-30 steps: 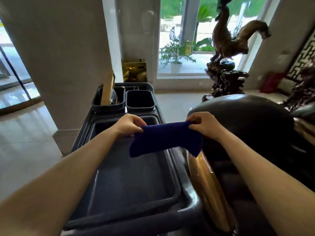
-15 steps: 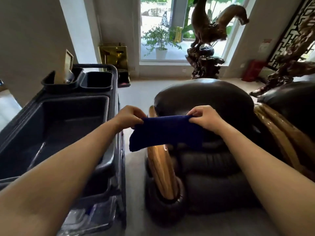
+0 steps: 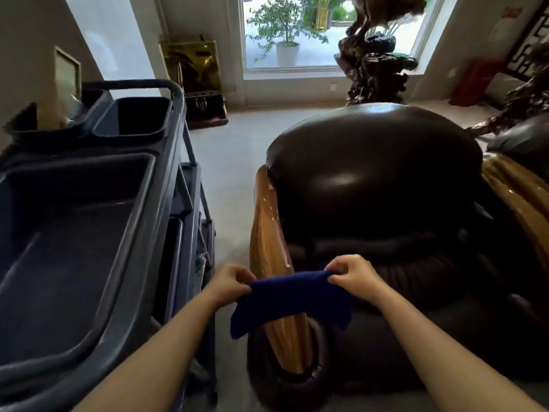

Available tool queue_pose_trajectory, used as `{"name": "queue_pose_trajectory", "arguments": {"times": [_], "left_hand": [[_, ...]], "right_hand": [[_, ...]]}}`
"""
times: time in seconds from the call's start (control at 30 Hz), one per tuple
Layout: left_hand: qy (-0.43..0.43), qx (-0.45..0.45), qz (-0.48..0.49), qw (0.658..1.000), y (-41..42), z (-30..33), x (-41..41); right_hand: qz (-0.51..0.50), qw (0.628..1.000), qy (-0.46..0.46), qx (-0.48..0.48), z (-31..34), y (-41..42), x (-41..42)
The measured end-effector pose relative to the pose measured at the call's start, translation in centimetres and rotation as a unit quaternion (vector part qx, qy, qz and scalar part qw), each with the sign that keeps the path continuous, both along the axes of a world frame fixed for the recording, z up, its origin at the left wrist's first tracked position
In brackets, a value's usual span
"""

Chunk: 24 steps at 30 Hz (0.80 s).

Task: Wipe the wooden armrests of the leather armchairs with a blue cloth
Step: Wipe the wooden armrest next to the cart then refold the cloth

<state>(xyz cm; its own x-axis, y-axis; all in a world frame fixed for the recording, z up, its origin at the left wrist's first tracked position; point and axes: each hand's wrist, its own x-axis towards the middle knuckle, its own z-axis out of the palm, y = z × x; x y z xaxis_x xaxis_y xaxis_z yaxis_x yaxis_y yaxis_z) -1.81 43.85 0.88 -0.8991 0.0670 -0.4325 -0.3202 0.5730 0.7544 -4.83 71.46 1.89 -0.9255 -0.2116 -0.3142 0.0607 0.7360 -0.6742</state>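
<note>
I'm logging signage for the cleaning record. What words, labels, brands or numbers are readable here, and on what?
None can be read.
Red sign on the far right wall: any writing too blurred to read.
Brass stand by the window: only reflections, no legible text.
Cart, blue cloth and armchair: no labels visible.

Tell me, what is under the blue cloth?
Under the blue cloth runs the chair's wooden armrest. The strip beneath the cloth is covered; whether they touch cannot be told.
</note>
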Motion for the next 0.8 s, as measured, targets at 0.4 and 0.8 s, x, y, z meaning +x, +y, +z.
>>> {"name": "queue_pose_trajectory", "arguments": {"times": [0.4, 0.8], "left_hand": [[-0.036, -0.050, 0.008, 0.998, -1.0, -16.2, -10.4], [0.291, -0.203, 0.162, 0.921, 1.6, -23.4, -11.8]], "right_hand": [[0.008, 0.996, -0.090, 0.005, -18.7, -1.1, -11.4], [-0.130, 0.962, 0.241, 0.023, -26.2, -6.4, -12.8]]}}
